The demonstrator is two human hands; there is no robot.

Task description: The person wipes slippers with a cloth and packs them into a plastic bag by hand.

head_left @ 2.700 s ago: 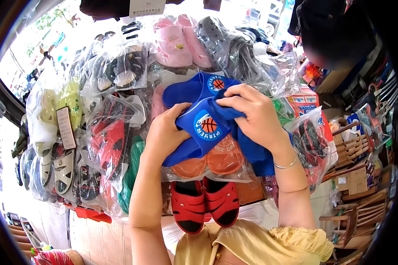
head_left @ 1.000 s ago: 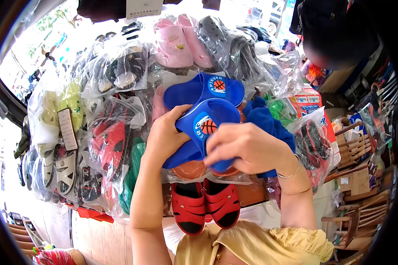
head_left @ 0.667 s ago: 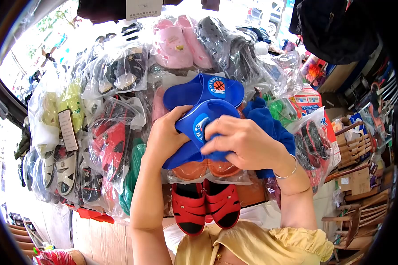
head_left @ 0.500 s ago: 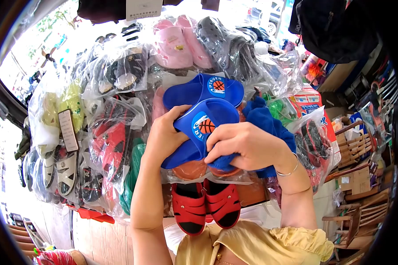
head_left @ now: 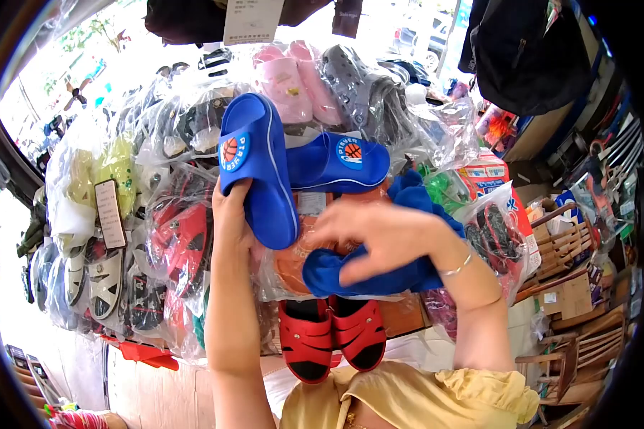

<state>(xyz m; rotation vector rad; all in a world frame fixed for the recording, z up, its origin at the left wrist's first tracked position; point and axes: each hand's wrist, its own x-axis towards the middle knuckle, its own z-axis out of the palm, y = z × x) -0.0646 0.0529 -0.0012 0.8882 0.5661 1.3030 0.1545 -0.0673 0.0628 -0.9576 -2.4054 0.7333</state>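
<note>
My left hand [head_left: 230,204] is closed on a blue slipper [head_left: 275,207], a slide with a basketball badge on its strap, and holds it tilted upright. The fingers behind it are mostly hidden. Its matching slipper [head_left: 310,168] lies just right of it on the bagged shoes. My right hand [head_left: 386,232], blurred by motion, hovers over a blue cloth [head_left: 325,274] with thumb and fingers apart. Under the cloth, partly covered, are brown slippers [head_left: 293,257] in clear plastic. A pair of red slippers [head_left: 306,339] sits nearest my body.
Plastic-wrapped shoes are heaped all round, among them pink clogs [head_left: 283,86], grey clogs [head_left: 345,79] and red sandals [head_left: 182,243]. A black bag [head_left: 529,57] hangs at the upper right. Wooden chairs [head_left: 565,365] stand at the lower right.
The blue slipper has been turned upright and moved left and up by my left hand. My right hand has come away from the slipper, and the cloth now lies lower, beneath it.
</note>
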